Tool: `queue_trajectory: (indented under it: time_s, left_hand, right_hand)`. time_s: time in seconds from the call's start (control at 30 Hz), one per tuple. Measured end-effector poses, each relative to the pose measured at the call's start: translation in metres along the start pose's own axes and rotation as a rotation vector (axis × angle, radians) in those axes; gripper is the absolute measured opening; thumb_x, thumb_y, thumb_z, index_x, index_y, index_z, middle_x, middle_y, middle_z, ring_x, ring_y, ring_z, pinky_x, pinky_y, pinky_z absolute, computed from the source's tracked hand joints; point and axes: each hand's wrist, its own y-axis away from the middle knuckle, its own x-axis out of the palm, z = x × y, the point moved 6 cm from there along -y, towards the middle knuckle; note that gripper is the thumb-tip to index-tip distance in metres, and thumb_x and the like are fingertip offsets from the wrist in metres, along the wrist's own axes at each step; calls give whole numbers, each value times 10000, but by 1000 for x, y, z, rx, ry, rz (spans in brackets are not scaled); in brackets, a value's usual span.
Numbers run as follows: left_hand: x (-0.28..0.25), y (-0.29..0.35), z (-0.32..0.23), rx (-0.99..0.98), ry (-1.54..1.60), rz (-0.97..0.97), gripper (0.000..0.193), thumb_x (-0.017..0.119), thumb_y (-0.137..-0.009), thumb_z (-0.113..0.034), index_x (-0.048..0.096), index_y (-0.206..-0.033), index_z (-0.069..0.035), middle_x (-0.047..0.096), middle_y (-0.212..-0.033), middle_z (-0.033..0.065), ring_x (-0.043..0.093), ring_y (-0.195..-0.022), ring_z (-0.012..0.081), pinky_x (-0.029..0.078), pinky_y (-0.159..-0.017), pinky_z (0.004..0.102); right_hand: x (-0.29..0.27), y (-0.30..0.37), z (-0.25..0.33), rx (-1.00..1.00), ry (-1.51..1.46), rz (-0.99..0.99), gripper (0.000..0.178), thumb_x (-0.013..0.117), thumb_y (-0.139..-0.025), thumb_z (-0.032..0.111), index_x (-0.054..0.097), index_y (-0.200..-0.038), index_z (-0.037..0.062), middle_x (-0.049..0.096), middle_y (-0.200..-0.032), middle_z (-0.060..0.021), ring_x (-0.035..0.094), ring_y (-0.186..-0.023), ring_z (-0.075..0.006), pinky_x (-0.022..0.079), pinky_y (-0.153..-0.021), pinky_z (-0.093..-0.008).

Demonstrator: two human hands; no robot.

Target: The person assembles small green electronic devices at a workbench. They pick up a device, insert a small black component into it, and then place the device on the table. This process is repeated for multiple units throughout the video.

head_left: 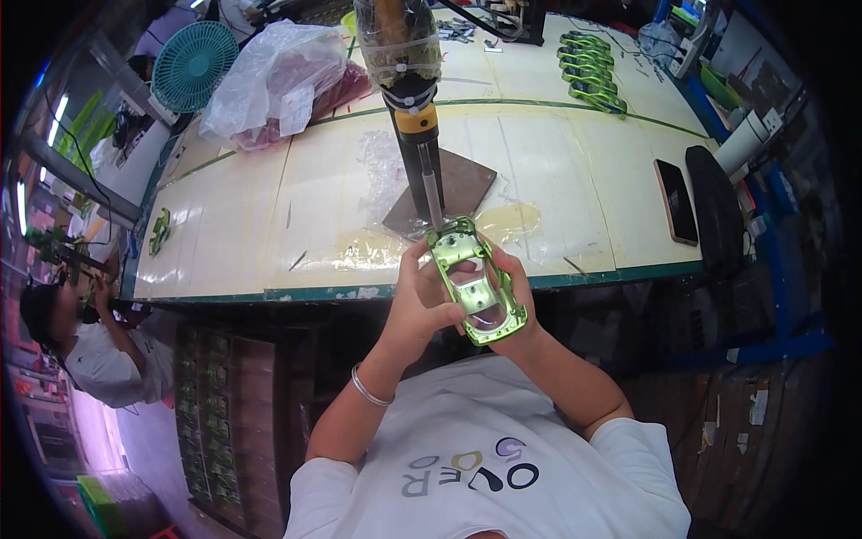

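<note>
A shiny green toy car body shell is held between my two hands just over the table's front edge, its hollow underside turned up. My left hand grips its left side, thumb across the near part. On the opposite side, my right hand is closed round the shell, with some fingers hidden beneath. An upright powered screwdriver, partly wrapped in clear film, points down at the shell's far end. Its slim metal tip reaches close to that end; whether they touch, I cannot tell. Behind it lies a brown square plate.
Several green car shells stand in a row at the far right. A small green part lies at left. A plastic bag, a teal fan and a phone are around the table. Another person works at left.
</note>
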Motion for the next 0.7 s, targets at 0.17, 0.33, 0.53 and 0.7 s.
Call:
queue_trajectory:
  time_s: [0.17, 0.33, 0.53, 0.7]
  left_hand:
    - [0, 12, -5, 85, -44, 16, 975, 761, -592, -181, 76, -1273, -45, 409, -1150, 187, 488, -962, 229, 477, -722, 340]
    - [2, 23, -13, 184, -218, 46, 1022, 771, -585, -203, 48, -1287, -31, 372, -1219, 197, 463, -1029, 255, 356, -906, 384]
    - [5, 28, -16, 195, -327, 139, 1128, 786, -566, -233, -38, -1311, -39, 354, -1237, 194, 373, -1143, 271, 349, -916, 397]
    - [10, 28, -18, 179, -346, 172, 1174, 788, -563, -234, -96, -1311, -38, 314, -1262, 204, 351, -1159, 277, 333, -933, 402]
  right_hand:
    - [-3, -2, -4, 209, -91, 31, 432, 337, -836, 416, 430, -1083, 74, 527, -789, -108, 540, -563, -225, 430, -336, -303]
    - [6, -5, -3, 343, -238, 313, 486, 331, -838, 443, 500, -995, 15, 534, -762, -124, 527, -636, -220, 386, -306, -279]
    - [10, -6, 1, 376, -285, 275, 536, 310, -837, 464, 478, -1061, 7, 533, -758, -135, 512, -612, -193, 370, -293, -262]
    - [11, -6, 2, 441, -380, 348, 573, 283, -841, 491, 478, -1049, -7, 487, -683, -171, 448, -495, -206, 354, -306, -278]
